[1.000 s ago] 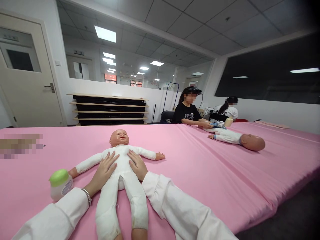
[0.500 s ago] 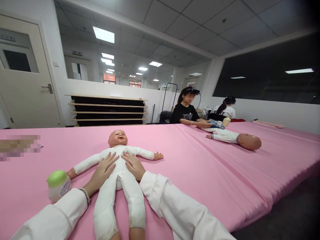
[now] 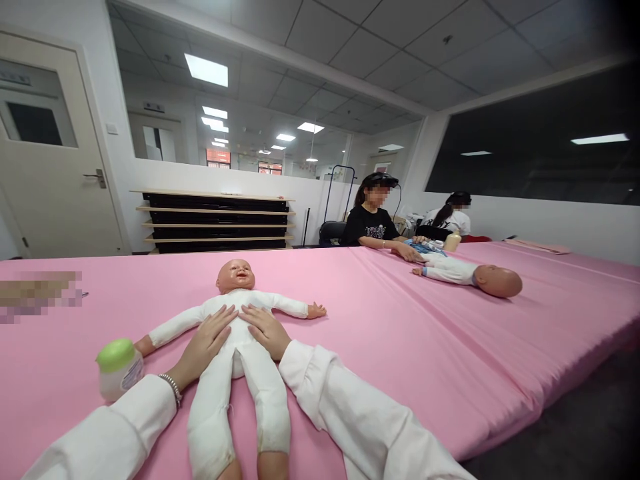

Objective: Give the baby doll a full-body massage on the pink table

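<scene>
A baby doll [image 3: 235, 360] in a white suit lies on its back on the pink table cover [image 3: 390, 333], head away from me, arms spread. My left hand [image 3: 205, 343] lies flat on the doll's belly with fingers stretched out. My right hand [image 3: 265, 331] rests flat beside it on the doll's torso, fingers apart; the fingertips of both hands nearly meet on the chest. Both arms wear white sleeves, and a bracelet sits on my left wrist. A small white jar with a green lid [image 3: 119, 370] stands just left of my left forearm.
Across the table a person in a black shirt [image 3: 373, 223] handles a second doll [image 3: 467, 273], with another person [image 3: 447, 220] behind. Dark shelving [image 3: 215, 220] stands along the back wall, a door [image 3: 50, 153] at left. The table's edge drops off at right.
My hands have slid slightly up the doll's torso, the fingertips drawing closer together. The view has shifted a little.
</scene>
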The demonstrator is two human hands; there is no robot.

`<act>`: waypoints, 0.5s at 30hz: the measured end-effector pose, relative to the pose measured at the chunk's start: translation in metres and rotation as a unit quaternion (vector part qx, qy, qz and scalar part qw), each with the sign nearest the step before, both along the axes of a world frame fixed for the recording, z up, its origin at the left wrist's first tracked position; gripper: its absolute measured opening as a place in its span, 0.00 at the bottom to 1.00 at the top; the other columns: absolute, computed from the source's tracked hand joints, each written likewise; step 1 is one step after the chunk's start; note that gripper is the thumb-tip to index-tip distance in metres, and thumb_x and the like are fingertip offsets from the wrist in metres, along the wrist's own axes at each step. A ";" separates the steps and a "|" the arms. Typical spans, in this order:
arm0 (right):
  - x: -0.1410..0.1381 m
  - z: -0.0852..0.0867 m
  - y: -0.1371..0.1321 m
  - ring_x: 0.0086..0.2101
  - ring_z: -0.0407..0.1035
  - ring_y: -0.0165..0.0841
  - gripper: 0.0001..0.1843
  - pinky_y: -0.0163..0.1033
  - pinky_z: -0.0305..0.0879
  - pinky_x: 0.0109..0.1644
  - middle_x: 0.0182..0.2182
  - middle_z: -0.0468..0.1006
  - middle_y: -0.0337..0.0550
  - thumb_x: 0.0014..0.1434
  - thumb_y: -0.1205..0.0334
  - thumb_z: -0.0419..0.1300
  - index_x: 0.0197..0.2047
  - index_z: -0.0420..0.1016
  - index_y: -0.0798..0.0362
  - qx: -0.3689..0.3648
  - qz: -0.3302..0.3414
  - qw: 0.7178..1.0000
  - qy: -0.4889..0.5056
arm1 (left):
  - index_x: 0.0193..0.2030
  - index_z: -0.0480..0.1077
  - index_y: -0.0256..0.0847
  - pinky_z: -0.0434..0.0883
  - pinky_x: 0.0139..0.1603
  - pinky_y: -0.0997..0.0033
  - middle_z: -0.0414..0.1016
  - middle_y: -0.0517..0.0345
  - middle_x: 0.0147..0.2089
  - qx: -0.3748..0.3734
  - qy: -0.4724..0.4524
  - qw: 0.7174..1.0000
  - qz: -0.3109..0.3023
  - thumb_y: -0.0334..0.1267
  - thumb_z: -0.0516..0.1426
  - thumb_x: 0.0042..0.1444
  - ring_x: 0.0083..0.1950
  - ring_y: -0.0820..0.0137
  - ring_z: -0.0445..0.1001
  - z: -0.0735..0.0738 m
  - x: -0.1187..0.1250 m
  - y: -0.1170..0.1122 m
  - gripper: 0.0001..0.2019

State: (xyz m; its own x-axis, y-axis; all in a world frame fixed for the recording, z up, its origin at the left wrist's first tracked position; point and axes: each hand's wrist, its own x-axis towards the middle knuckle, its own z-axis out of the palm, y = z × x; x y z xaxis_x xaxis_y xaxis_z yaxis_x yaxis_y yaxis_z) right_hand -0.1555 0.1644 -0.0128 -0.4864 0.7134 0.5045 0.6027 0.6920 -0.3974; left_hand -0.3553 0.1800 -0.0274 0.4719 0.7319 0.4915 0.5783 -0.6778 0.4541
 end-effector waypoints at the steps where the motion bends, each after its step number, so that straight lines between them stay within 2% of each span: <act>1: 0.000 -0.002 0.001 0.60 0.46 0.32 0.21 0.50 0.42 0.63 0.59 0.55 0.39 0.65 0.59 0.42 0.60 0.57 0.49 -0.010 -0.021 1.000 0.002 | 0.61 0.54 0.48 0.50 0.64 0.52 0.52 0.61 0.65 -0.009 -0.002 1.000 0.016 0.46 0.40 0.62 0.66 0.67 0.46 -0.002 0.000 0.002 0.22; 3: 0.001 -0.006 0.004 0.60 0.45 0.34 0.21 0.52 0.42 0.63 0.60 0.53 0.41 0.65 0.60 0.43 0.60 0.57 0.50 -0.023 -0.060 0.998 0.010 | 0.61 0.55 0.47 0.50 0.63 0.50 0.51 0.59 0.65 -0.015 -0.012 0.998 0.053 0.47 0.41 0.61 0.67 0.65 0.46 -0.005 -0.001 0.006 0.22; 5: 0.001 -0.010 0.005 0.60 0.47 0.36 0.21 0.52 0.44 0.62 0.60 0.53 0.42 0.64 0.60 0.44 0.60 0.58 0.52 -0.017 -0.090 0.995 0.025 | 0.59 0.59 0.43 0.53 0.63 0.51 0.54 0.56 0.64 -0.001 -0.023 0.996 0.081 0.47 0.42 0.61 0.66 0.64 0.49 -0.007 -0.003 0.007 0.22; 8: 0.001 -0.011 0.002 0.57 0.54 0.35 0.19 0.48 0.48 0.61 0.56 0.62 0.45 0.63 0.61 0.45 0.54 0.66 0.55 0.051 -0.104 0.992 0.057 | 0.54 0.65 0.40 0.58 0.61 0.55 0.64 0.54 0.58 0.046 -0.039 0.993 0.099 0.45 0.43 0.60 0.62 0.64 0.58 -0.005 -0.004 0.003 0.21; 11: 0.001 -0.007 -0.002 0.54 0.58 0.30 0.19 0.42 0.50 0.61 0.51 0.68 0.44 0.65 0.61 0.42 0.49 0.69 0.56 0.119 -0.030 0.991 0.048 | 0.51 0.68 0.40 0.60 0.59 0.57 0.68 0.55 0.54 0.103 -0.042 0.991 0.071 0.43 0.43 0.60 0.58 0.65 0.63 0.000 -0.004 -0.003 0.19; 13: 0.001 -0.004 -0.003 0.55 0.56 0.28 0.20 0.40 0.50 0.61 0.52 0.67 0.43 0.66 0.61 0.40 0.52 0.67 0.55 0.114 0.027 0.993 0.020 | 0.53 0.66 0.43 0.60 0.60 0.59 0.67 0.57 0.56 0.115 -0.027 0.993 0.027 0.42 0.43 0.60 0.59 0.67 0.62 0.003 -0.002 -0.006 0.18; 15: 0.001 -0.001 -0.002 0.58 0.52 0.28 0.20 0.41 0.49 0.62 0.55 0.63 0.42 0.66 0.60 0.40 0.56 0.63 0.55 0.080 0.042 0.996 0.000 | 0.57 0.62 0.45 0.58 0.61 0.61 0.62 0.60 0.59 0.095 -0.006 0.995 -0.017 0.41 0.43 0.61 0.62 0.69 0.58 0.003 -0.001 -0.005 0.19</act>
